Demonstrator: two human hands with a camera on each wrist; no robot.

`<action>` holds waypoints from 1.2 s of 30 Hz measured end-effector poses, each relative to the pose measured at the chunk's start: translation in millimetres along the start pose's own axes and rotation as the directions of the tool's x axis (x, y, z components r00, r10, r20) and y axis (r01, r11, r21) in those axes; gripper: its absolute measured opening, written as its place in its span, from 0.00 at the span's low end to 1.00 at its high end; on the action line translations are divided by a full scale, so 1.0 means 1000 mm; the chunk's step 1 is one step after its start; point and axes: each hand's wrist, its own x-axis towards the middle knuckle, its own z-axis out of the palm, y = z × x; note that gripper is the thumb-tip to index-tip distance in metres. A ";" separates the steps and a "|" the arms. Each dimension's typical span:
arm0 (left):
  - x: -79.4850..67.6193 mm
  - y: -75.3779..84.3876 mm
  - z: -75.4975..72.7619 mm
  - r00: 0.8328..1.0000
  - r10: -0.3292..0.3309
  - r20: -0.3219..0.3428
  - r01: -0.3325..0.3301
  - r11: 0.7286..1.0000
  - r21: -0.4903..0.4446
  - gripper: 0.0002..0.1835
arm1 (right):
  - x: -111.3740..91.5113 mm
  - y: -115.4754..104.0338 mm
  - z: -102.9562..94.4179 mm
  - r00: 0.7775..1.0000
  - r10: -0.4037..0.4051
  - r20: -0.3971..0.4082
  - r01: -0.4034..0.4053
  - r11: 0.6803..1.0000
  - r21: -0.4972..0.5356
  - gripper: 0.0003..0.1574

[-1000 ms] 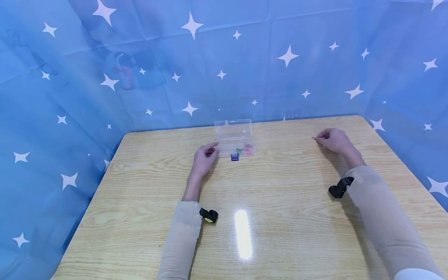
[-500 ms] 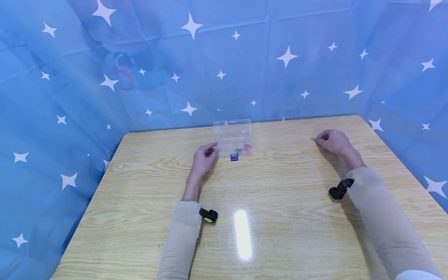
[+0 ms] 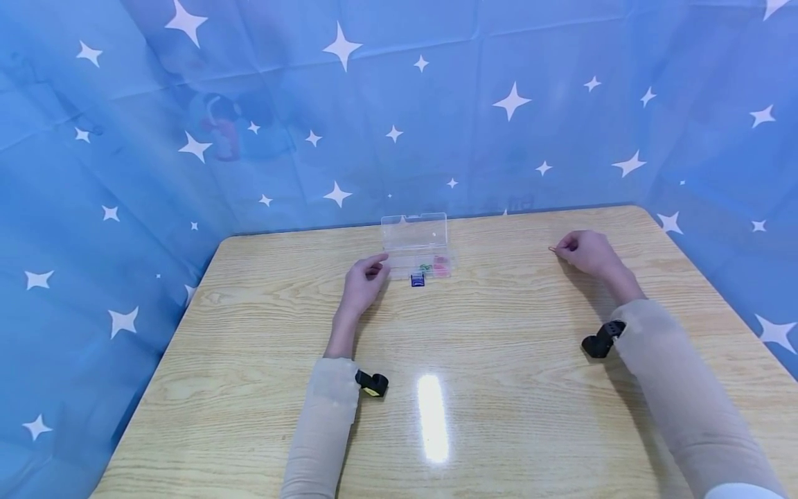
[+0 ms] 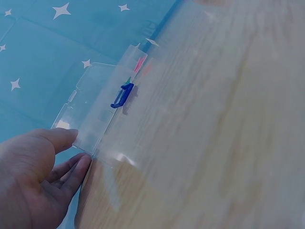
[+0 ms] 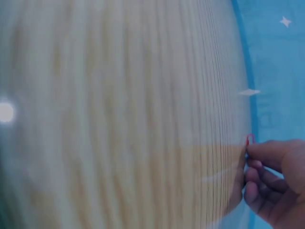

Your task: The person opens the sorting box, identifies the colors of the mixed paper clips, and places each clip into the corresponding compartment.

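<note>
A clear plastic box [image 3: 402, 262] stands near the table's back edge with its lid [image 3: 414, 230] raised. Small green pieces [image 3: 426, 267] and pink-red pieces [image 3: 441, 265] lie at its right end. On the front side sits a blue bracket-shaped piece [image 4: 123, 95]. My left hand [image 3: 364, 283] holds the box's left end, the thumb over it and the other fingers at its lower corner. At the back right, my right hand [image 3: 587, 251] pinches a small red paper clip [image 5: 250, 139] between thumb and forefinger, its looped end sticking out.
The wooden table [image 3: 486, 333] runs back to a blue curtain [image 3: 436, 138] with white stars. A black wrist camera [image 3: 373, 384] is on the left sleeve, and another camera [image 3: 601, 339] on the right. A bright reflection lies on the tabletop near the front.
My right hand has shifted slightly to the left with the paper clip. The left hand and the box have stayed in place.
</note>
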 end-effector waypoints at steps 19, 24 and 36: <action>0.000 -0.001 0.001 1.000 -0.002 -0.009 0.002 1.000 0.012 0.18 | 0.006 -0.032 0.014 0.997 -0.071 0.032 0.071 0.997 0.011 0.16; -0.001 -0.001 0.001 1.000 0.003 -0.013 -0.003 1.000 0.012 0.18 | 0.007 -0.045 0.016 0.995 -0.085 0.053 0.083 0.996 0.034 0.15; -0.001 0.000 0.001 1.000 0.003 -0.013 -0.003 1.000 0.010 0.19 | 0.015 -0.071 0.030 0.991 -0.118 0.057 0.114 0.991 0.071 0.11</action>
